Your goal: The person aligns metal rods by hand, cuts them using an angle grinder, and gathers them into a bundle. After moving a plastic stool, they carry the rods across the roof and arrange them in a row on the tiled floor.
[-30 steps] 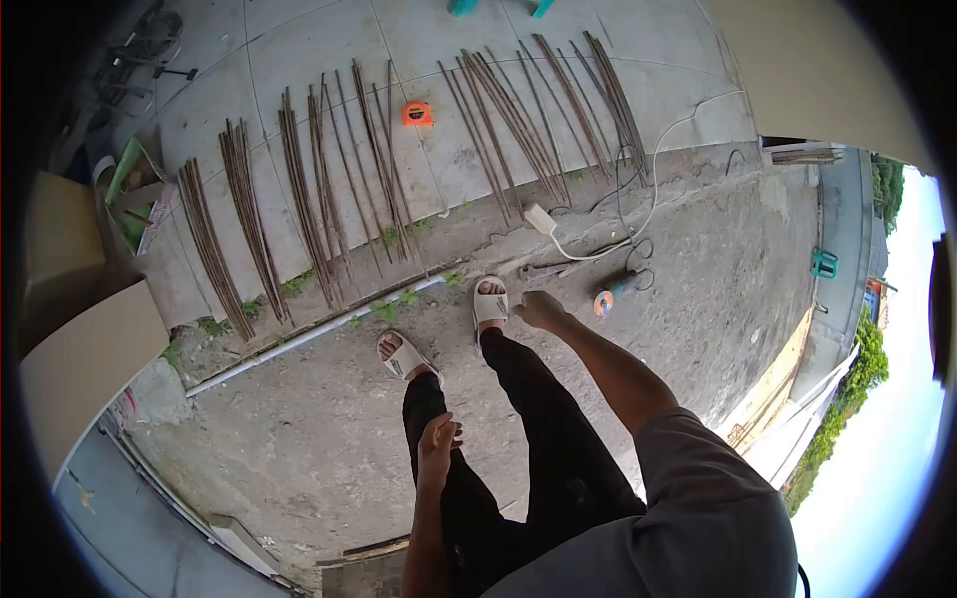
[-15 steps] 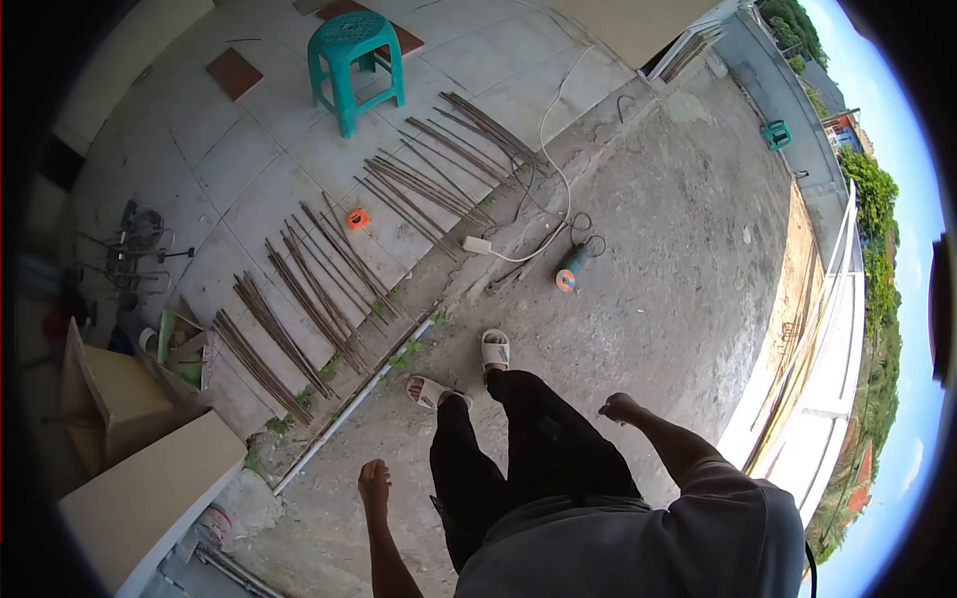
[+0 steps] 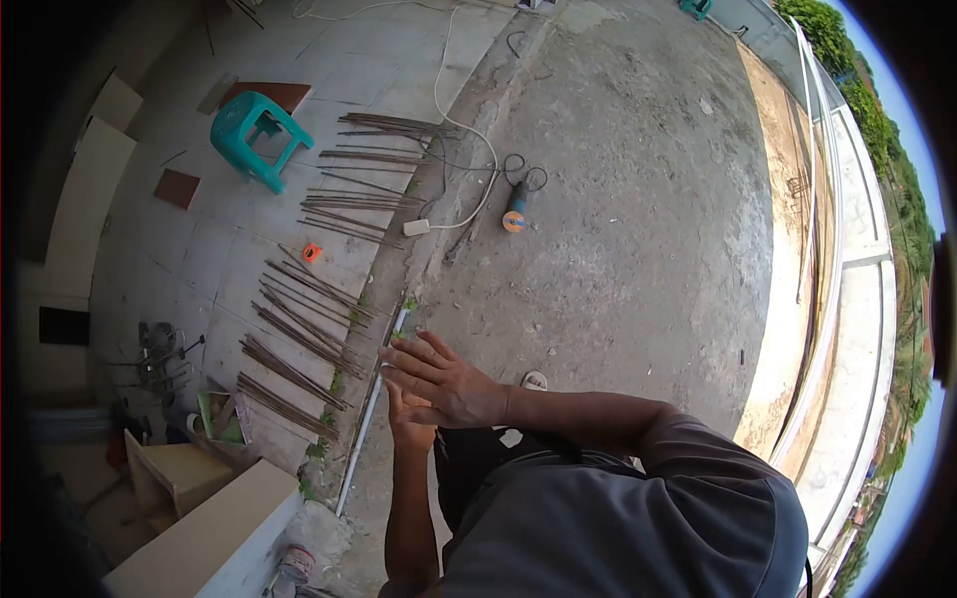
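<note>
My right hand (image 3: pixel 444 381) is stretched out in front of my body with its fingers apart, holding nothing. Just below and partly behind it is my left hand (image 3: pixel 407 417), its fingers largely covered by the right one. Whether the two palms touch is unclear. Ahead of the hands, thin metal rods (image 3: pixel 289 364) lie in several bunches on the tiles, with more rods (image 3: pixel 359 189) farther up. An orange tape measure (image 3: pixel 312 252) rests among them. An angle grinder (image 3: pixel 516 207) with an orange disc lies on the concrete beside a white power strip (image 3: pixel 417 227).
A green plastic stool (image 3: pixel 261 140) stands on the tiles near brown boards (image 3: pixel 176 188). Cables (image 3: pixel 488 149) curl across the floor edge. A pale pipe (image 3: pixel 361 439) runs along the tile border. Cardboard boxes (image 3: pixel 189 473) and a long pale panel (image 3: pixel 214 538) are at lower left.
Both hands have come from apart at my sides to together in front of me, the right crossing over leftward. The view has turned, and the stool, rods and grinder appear shifted left.
</note>
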The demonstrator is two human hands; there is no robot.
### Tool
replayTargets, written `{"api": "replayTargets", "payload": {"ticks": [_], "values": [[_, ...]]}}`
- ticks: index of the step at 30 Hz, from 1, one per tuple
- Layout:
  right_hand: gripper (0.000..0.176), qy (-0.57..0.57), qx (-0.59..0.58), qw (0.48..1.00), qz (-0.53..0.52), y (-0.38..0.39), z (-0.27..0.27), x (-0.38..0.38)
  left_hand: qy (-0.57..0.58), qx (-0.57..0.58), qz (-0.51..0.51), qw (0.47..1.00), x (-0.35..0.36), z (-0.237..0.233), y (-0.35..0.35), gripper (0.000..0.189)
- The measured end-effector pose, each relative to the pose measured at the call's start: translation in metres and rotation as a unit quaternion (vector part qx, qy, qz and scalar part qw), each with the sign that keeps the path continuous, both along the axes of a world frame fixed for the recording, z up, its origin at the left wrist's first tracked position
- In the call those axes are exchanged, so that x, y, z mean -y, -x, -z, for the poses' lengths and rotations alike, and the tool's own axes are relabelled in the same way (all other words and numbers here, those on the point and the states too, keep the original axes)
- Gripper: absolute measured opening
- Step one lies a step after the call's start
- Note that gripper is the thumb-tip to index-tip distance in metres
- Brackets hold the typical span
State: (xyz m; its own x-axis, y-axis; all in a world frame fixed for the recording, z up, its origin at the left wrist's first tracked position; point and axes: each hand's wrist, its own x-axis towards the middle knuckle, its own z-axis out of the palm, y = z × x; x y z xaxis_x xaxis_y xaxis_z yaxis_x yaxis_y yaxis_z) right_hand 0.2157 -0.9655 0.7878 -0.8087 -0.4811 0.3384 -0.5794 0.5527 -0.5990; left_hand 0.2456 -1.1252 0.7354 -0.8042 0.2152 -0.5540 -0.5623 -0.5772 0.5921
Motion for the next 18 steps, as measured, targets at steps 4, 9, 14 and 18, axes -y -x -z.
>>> {"api": "replayTargets", "payload": {"ticks": [4,9,14,18], "values": [[0.068,-0.068,0.017,0.994,0.084,-0.067,0.038,-0.083,-0.271,-0.016,0.106,0.957,-0.059,-0.026,-0.009,0.093],[0.057,-0.184,0.289,0.844,0.413,-0.22,0.134,-0.333,0.004,-0.102,0.2,0.975,-0.058,-0.069,-0.032,0.087],[0.045,-0.226,0.501,0.65,0.524,-0.432,0.152,-0.456,0.531,-0.012,0.359,0.768,0.028,0.045,-0.063,0.054],[0.044,-0.147,0.518,0.601,0.591,-0.516,0.176,-0.421,0.48,0.151,0.382,0.775,0.104,0.142,-0.123,0.05]]}}
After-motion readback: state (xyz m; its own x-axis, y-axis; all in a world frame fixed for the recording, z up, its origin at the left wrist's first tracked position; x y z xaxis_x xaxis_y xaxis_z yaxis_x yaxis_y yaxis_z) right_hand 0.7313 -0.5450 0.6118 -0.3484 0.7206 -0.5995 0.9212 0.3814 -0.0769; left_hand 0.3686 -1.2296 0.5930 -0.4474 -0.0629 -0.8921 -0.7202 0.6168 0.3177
